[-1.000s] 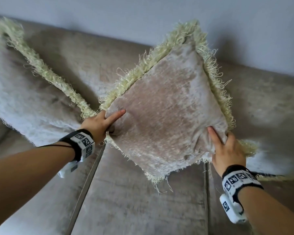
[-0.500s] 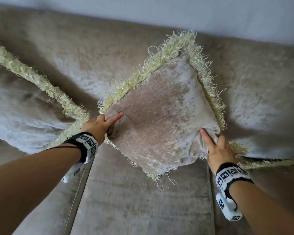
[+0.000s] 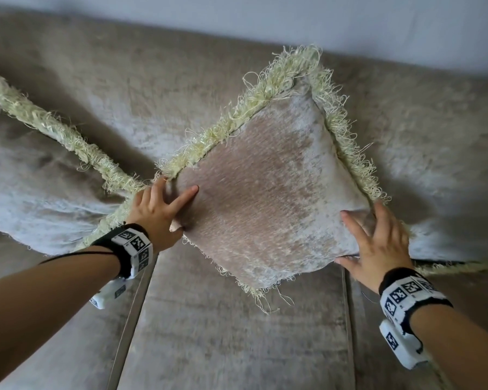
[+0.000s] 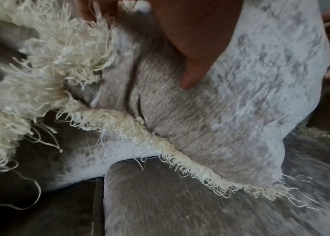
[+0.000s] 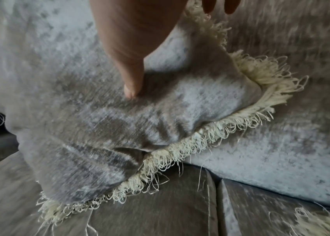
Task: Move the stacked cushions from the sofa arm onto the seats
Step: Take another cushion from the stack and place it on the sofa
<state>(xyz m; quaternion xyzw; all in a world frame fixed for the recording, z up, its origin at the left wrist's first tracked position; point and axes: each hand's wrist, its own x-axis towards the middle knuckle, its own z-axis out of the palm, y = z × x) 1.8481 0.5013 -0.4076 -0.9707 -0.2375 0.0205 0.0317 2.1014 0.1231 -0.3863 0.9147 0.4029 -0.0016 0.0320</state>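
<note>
Cushions on the sofa, left to right. Far left: one fringed cushion [image 3: 34,190] lying against the backrest [image 3: 130,88], its pale fringe running diagonally down toward my left wrist.

Left hand [image 3: 155,212] sits at the left corner of the middle cushion [image 3: 268,204]. Fingers spread and mostly straight, thumb [image 4: 188,79] pressed flat into the velvet face, other fingers up at the fringed edge. Left wrist view shows the thumb denting the fabric, but the rest of the fingers are cut off at the top of the picture, so I can't tell if they curl behind the corner. Reads as pressing, not gripping.

Middle cushion stands tilted on one corner, diamond-wise, leaning back on the backrest. Its bottom corner is on the centre seat [image 3: 231,342], just beside the seam to the right seat. Fringe [image 3: 276,80] all round, loose threads hanging off the lower corner.

Right hand [image 3: 378,243] is on the cushion's right corner. Fingers extended and splayed, laid against the fabric. Right wrist view shows my thumb [image 5: 132,86] pushing into the face and two fingertips past the fringe at the top. Nothing clamped.

Far right: another cushion [image 3: 445,237] lies behind my right hand, partly under the middle one's corner, on the right seat.
</note>
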